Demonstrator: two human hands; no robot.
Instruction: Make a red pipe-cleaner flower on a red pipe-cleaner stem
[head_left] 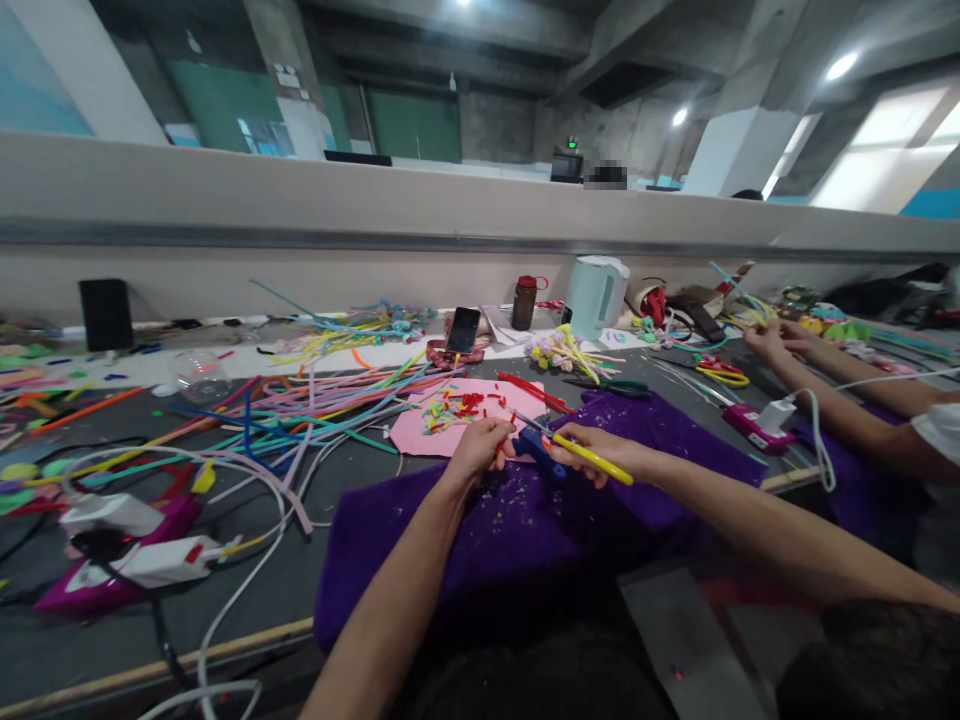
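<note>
Two hands are working over the purple cloth (420,540): the left hand (480,447) is pinching a short red piece (501,447), the right hand (600,455) is gripping yellow-handled scissors (581,452). Cutting appears underway; the next snip requires feeding the piece between the blades.

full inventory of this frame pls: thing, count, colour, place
scissors: 1, yellow and blue handles, in right hand
red piece: 1, red, pinched in left hand
pink sheet: 1, pink, strewn with cut bits, beyond the hands
purple cloth: 1, purple, under the hands
pipe cleaners: many, mixed colours, left of centre
phone: 1, black, propped at back
bottle: 1, brown with red cap, back
kettle: 1, pale, back
glue guns: 2, white and magenta, lower left
co-worker's hands: 2, far right
left hand: 1, centre
right hand: 1, centre right
</note>
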